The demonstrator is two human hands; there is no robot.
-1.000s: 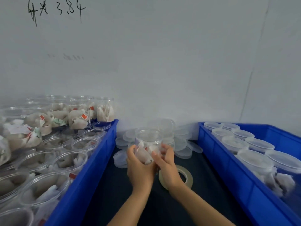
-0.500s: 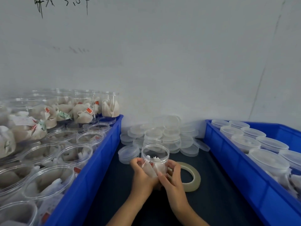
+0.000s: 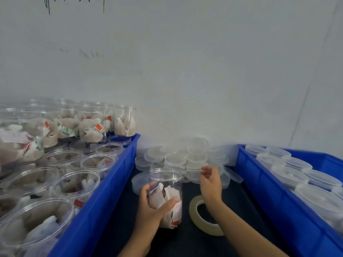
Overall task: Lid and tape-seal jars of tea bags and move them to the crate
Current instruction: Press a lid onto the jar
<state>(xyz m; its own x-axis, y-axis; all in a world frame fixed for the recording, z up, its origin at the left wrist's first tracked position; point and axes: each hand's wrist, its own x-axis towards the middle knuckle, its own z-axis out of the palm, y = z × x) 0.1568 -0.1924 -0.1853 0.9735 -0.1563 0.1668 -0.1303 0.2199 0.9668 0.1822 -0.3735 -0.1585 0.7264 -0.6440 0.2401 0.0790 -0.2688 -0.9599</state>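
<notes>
Two blue crates flanked the dark work surface (image 3: pixel 185 242): left crate (image 3: pixel 104 197) crowded with open, unlidded jars of tea bags, right crate (image 3: pixel 269 191) lined with jars already capped. Between them, upright on the dark surface and still without a lid, stood one clear jar (image 3: pixel 165 184) part-filled with tea bags. Gripped low around its body by the left hand (image 3: pixel 150 210), thumb across the front and fingers wrapped behind, presumably to steady it for capping. Right hand (image 3: pixel 210 184) apart from the jar, raised just beside the heap of clear lids (image 3: pixel 187 158) against the wall, fingers loosely curled and holding nothing, seemingly on the way to pick one. Roll of tape (image 3: pixel 206 217) flat on the surface just right of the jar, under the right wrist, kept close for the sealing step. Judged early for this jar: lid, tape and transfer to the right crate all yet to do.
</notes>
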